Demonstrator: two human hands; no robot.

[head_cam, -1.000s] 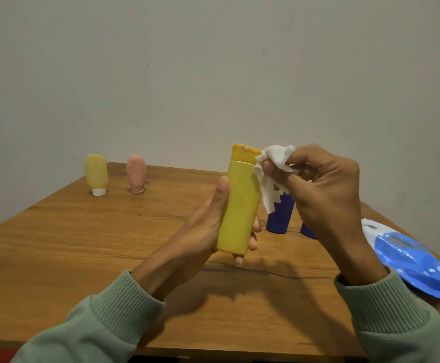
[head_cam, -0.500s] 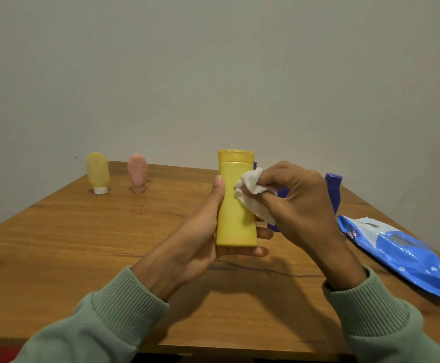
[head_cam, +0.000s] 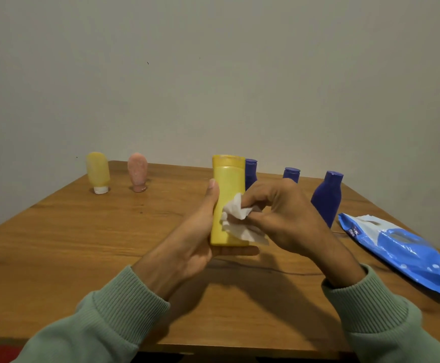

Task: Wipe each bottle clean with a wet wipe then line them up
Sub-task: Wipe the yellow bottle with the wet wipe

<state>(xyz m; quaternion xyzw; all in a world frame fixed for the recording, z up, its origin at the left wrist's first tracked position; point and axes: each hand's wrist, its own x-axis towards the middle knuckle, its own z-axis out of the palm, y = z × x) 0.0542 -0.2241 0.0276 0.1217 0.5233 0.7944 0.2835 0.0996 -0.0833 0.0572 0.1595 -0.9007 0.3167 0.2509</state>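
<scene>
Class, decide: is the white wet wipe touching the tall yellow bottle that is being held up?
Touching. The head view shows the right hand pressing the wet wipe against the front of the tall yellow bottle, with no gap visible.

Single head-worn view; faces forward, slightly down across table [head_cam: 56,244] toward wall [head_cam: 213,74]; near table edge close below.

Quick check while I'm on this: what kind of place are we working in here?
Probably a plain indoor room, a home or a set-up recording spot; I cannot tell which. A wooden table stands before a bare grey wall, with toiletry-style bottles and a blue pack of wet wipes on it.
</scene>
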